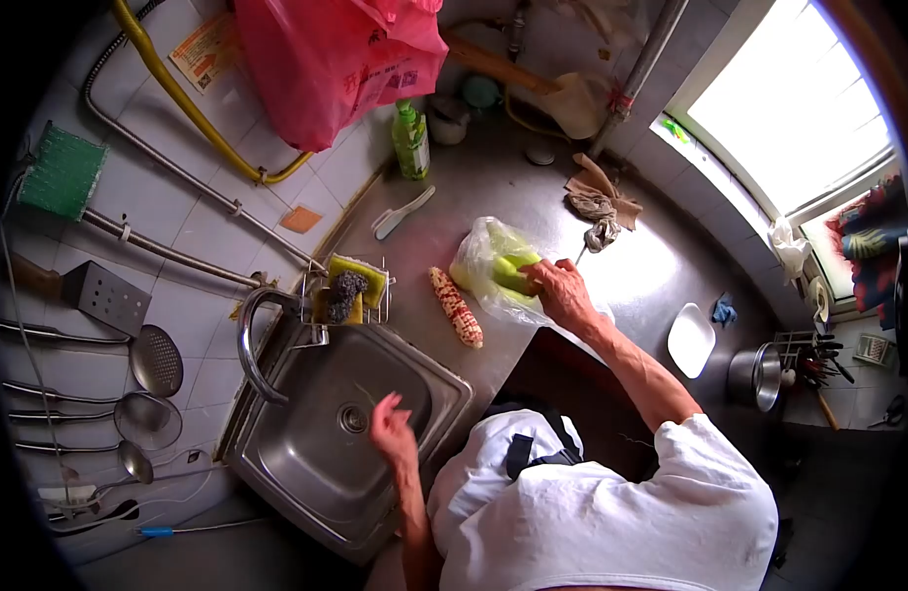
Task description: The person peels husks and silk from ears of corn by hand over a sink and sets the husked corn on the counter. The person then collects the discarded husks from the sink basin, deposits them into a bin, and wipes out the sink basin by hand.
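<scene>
Hovering above the sink (306,443), the left hand (393,429) is holding its fingers apart; on the bench (493,187), the right hand (564,295) is pinching a plastic bag (486,244) of green produce (513,271) beside a corn cob (455,307).

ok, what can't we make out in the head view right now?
All head view:
Green contents: full shape and count, hidden by the crumpled clear bag and right hand.
Right fingers: whether they pinch bag or contents; the back of the hand blocks it.
Pink bag: top cut off by the upper edge; contents hidden by its plastic.
Bottle label: too small to read.
Window: outside lost to glare.
</scene>
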The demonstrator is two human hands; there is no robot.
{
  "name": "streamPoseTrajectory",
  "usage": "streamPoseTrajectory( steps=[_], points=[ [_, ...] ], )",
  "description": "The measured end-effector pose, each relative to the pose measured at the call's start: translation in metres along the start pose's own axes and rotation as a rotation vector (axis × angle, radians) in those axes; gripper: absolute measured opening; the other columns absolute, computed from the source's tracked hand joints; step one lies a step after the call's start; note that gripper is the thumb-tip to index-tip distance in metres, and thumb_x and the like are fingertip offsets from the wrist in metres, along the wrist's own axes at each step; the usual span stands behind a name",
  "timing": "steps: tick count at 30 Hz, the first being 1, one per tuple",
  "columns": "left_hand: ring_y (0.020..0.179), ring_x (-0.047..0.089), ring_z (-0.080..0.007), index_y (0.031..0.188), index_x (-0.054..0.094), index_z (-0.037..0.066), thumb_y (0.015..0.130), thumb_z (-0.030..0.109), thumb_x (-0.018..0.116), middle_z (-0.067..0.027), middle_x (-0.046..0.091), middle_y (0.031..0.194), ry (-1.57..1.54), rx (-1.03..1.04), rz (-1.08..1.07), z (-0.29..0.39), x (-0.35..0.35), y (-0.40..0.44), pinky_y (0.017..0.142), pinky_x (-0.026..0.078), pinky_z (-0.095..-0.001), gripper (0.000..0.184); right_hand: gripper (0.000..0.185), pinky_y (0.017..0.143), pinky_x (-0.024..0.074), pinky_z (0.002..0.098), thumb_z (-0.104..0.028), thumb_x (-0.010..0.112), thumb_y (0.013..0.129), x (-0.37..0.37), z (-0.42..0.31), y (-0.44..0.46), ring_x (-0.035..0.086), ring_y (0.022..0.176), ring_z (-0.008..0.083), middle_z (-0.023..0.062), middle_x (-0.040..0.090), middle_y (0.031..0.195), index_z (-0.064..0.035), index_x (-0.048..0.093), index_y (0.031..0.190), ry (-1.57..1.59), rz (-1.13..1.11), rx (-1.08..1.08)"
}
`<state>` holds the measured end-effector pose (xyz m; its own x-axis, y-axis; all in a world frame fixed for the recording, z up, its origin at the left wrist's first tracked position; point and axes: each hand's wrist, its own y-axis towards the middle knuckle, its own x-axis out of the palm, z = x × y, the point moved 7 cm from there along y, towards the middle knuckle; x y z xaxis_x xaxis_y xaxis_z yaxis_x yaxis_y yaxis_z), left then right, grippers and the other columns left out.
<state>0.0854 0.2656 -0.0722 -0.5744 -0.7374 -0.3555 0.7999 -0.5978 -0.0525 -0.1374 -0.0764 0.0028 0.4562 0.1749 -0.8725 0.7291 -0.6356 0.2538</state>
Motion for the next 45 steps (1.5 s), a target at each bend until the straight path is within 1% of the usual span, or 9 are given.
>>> streamPoseTrajectory(
  steps=[7,11,17,21,28,32,35,40,45],
  points=[
    [0.11,0.062,-0.0391,0.13,0.055,0.003,0.091,0.003,0.06,-0.0193,0.062,0.122,0.209,0.503,-0.618,0.137,0.204,0.061,0.092,0.053,-0.0447,0.04,0.016,0.069,0.0552,0.0418,-0.02,0.063,0.095,0.059,0.019,-0.012,0.068,0.083,0.0293,0.0089,0.066,0.098,-0.0145,0.068,0.109,0.102,0.04,0.138],
    [0.109,0.062,-0.0417,0.131,0.052,0.002,0.089,0.003,0.059,-0.0226,0.063,0.119,0.309,0.555,-0.612,0.112,0.254,0.066,0.091,0.052,-0.0477,0.043,0.045,0.07,0.0563,0.0373,-0.043,0.067,0.095,0.08,0.065,-0.036,0.073,0.08,0.0251,0.0188,0.073,0.098,-0.0024,0.065,0.112,0.367,0.063,0.713],
    [0.109,0.063,-0.0434,0.132,0.051,0.002,0.087,-0.001,0.057,-0.0259,0.064,0.119,0.26,0.475,-0.629,0.096,0.251,0.068,0.093,0.051,-0.0479,0.046,0.045,0.061,0.0527,0.0323,-0.045,0.06,0.098,0.068,0.049,-0.026,0.068,0.07,0.0155,0.0076,0.074,0.078,-0.0025,0.069,0.111,0.668,-0.277,0.745],
    [0.111,0.063,-0.0389,0.136,0.048,0.004,0.089,0.0,0.061,-0.0219,0.063,0.122,0.236,0.519,-0.49,0.126,0.225,0.076,0.093,0.052,-0.0449,0.049,0.042,0.067,0.0527,0.0417,-0.045,0.065,0.093,0.004,0.037,-0.011,0.069,0.066,0.0291,0.0124,0.07,0.068,-0.0035,0.07,0.09,0.325,-0.328,0.627],
    [0.139,0.043,-0.0352,0.152,0.039,0.011,0.069,0.022,0.089,-0.0153,0.037,0.156,0.291,0.95,-0.492,0.235,0.163,0.046,0.115,0.038,-0.0462,0.097,0.041,0.064,0.0478,0.0416,-0.041,0.07,0.09,-0.132,-0.053,-0.009,0.062,0.062,0.0279,0.0137,0.063,0.067,-0.0035,0.073,0.107,0.299,-0.465,0.448],
    [0.128,0.053,-0.0328,0.136,0.054,0.01,0.075,0.024,0.085,-0.0143,0.055,0.133,0.332,1.04,-0.233,0.246,0.103,0.02,0.11,0.041,-0.0532,0.07,0.052,0.068,0.0513,0.0392,-0.044,0.069,0.091,-0.143,-0.117,-0.013,0.066,0.066,0.0251,0.0104,0.069,0.077,-0.0055,0.068,0.126,0.444,-0.604,0.189],
    [0.103,0.065,-0.03,0.121,0.063,0.008,0.076,0.025,0.084,-0.0082,0.065,0.107,0.436,0.981,-0.022,0.218,0.044,0.013,0.097,0.049,-0.0497,0.052,0.054,0.075,0.054,0.0326,-0.037,0.065,0.094,-0.102,-0.164,-0.009,0.069,0.085,0.0166,0.0143,0.071,0.088,-0.0002,0.062,0.134,0.794,-0.844,0.35],
    [0.088,0.067,-0.0342,0.103,0.065,0.009,0.069,0.018,0.084,-0.0093,0.067,0.096,0.394,0.284,0.05,0.1,-0.048,0.0,0.077,0.054,-0.044,0.04,0.048,0.088,0.0581,0.0334,-0.033,0.059,0.098,0.01,-0.244,-0.001,0.064,0.105,0.0178,0.0082,0.066,0.112,0.0012,0.061,0.132,1.337,-0.794,0.285],
    [0.086,0.067,-0.0353,0.101,0.064,0.01,0.068,0.015,0.084,-0.0109,0.067,0.092,0.459,0.096,0.375,0.036,-0.123,-0.04,0.075,0.055,-0.0436,0.039,0.03,0.071,0.0511,0.0389,-0.023,0.057,0.094,0.072,-0.331,0.005,0.064,0.076,0.028,0.0159,0.068,0.093,0.0007,0.069,0.108,1.055,-0.478,-0.148]
  ],
)
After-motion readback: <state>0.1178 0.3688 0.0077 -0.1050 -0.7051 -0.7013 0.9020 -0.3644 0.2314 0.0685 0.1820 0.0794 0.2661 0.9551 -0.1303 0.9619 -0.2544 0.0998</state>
